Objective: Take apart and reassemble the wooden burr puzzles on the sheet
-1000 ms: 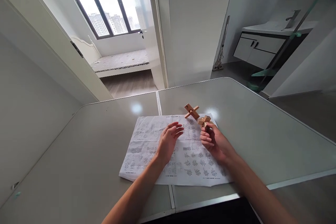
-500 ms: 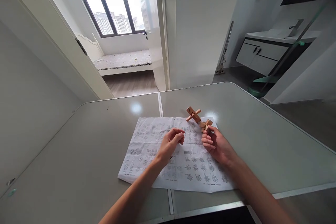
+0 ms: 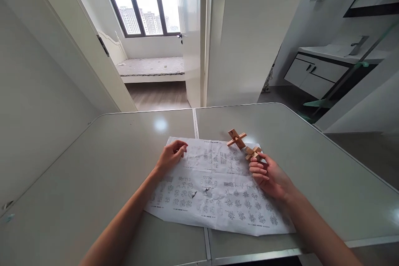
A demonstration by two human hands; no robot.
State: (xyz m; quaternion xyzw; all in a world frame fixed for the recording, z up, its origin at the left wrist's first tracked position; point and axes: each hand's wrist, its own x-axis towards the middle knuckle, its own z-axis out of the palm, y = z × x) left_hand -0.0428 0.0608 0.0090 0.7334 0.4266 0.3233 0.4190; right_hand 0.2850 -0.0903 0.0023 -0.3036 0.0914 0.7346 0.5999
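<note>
My right hand pinches a small wooden interlocking puzzle between thumb and fingers, near the upper right corner of a printed sheet. Just beyond it, a larger cross-shaped wooden puzzle of flat crossed pieces lies at the sheet's top edge; its lower end is close to the held one, and I cannot tell if they touch. My left hand is at the sheet's upper left, its fingers curled in and nothing visible in them. Rows of small puzzle diagrams cover the creased white paper.
The sheet lies on a grey-green table with a pale seam down its middle. Past the far edge are an open door, a bed under a window, and a washbasin cabinet at the right.
My left hand has moved left from the middle of the sheet to its upper left. My right hand keeps its grip on the small puzzle. The view has shifted slightly.
</note>
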